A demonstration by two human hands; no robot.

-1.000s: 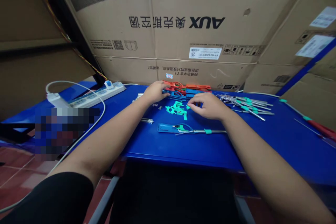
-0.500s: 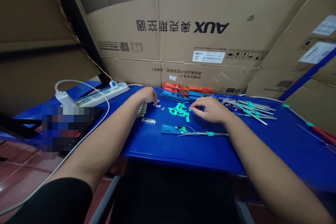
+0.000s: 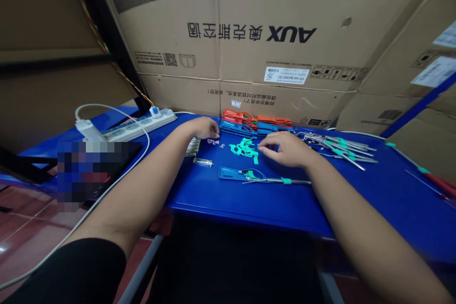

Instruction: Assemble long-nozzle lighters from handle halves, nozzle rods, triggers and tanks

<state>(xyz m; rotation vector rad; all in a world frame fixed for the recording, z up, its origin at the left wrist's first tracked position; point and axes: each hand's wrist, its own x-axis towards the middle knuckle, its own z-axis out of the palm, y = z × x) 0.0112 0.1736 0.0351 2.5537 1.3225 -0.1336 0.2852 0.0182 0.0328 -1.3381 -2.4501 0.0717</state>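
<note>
My left hand (image 3: 204,128) has its fingers curled together just above a small heap of tiny pale pieces (image 3: 213,141); whatever is between its fingertips is too small to name. Across from it, my right hand (image 3: 287,148) is closed in a pinch at the right edge of a pile of green tape strips (image 3: 245,148). A bit of green shows by its fingertips, but I cannot tell whether it is gripped. In front lies a blue plastic holder (image 3: 230,174) with wires and a metal rod (image 3: 295,181) wrapped in green tape. Small glass tubes (image 3: 192,146) lie under my left wrist.
Orange holders (image 3: 274,120) and blue holders (image 3: 237,128) are stacked at the back. Taped metal rods with wires (image 3: 351,149) lie at the right. A white power strip (image 3: 138,124) and a cable (image 3: 145,152) occupy the left. Cardboard (image 3: 249,4) stands behind the blue table (image 3: 249,204).
My left hand has shifted slightly above the tiny pieces, its fingers a little more curled. My right hand stays by the green strips. The whole view has tilted slightly.
</note>
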